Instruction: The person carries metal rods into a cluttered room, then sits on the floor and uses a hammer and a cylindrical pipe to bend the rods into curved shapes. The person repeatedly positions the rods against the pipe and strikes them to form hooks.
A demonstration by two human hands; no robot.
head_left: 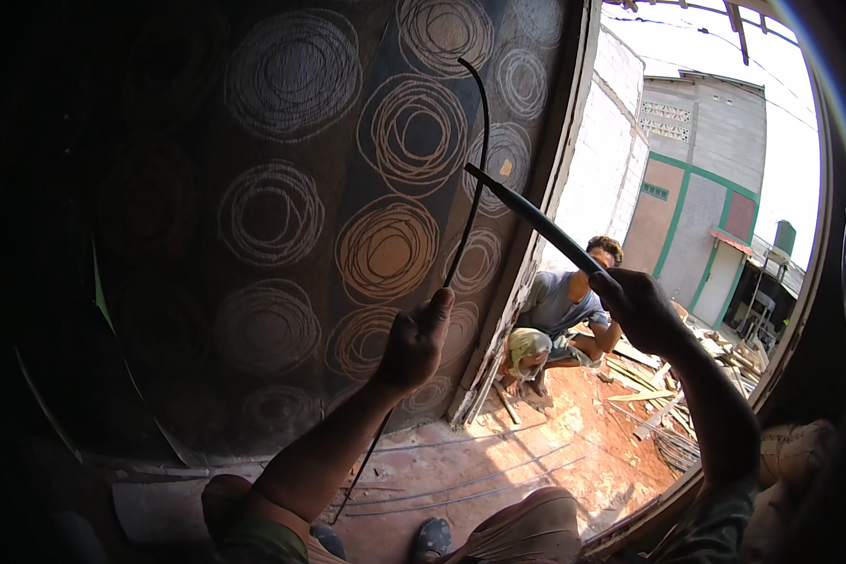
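My left hand (412, 346) is closed around a long thin dark rod (470, 226), likely metal, held nearly upright. Its top end curves over to the left, and its lower end reaches down toward the floor. My right hand (637, 310) grips one end of a straight dark bar (545, 226) with a narrower tip. The bar slants up to the left, and its tip crosses the rod below the bend. Whether the two touch there cannot be told.
Several thin rods (470, 491) lie on the floor by my shoes (432, 538). A patterned wall (287, 216) stands left of a doorway frame (526, 240). Beyond it a person (564, 305) squats near scattered wood scraps (658, 399) and a coil of wire (675, 449).
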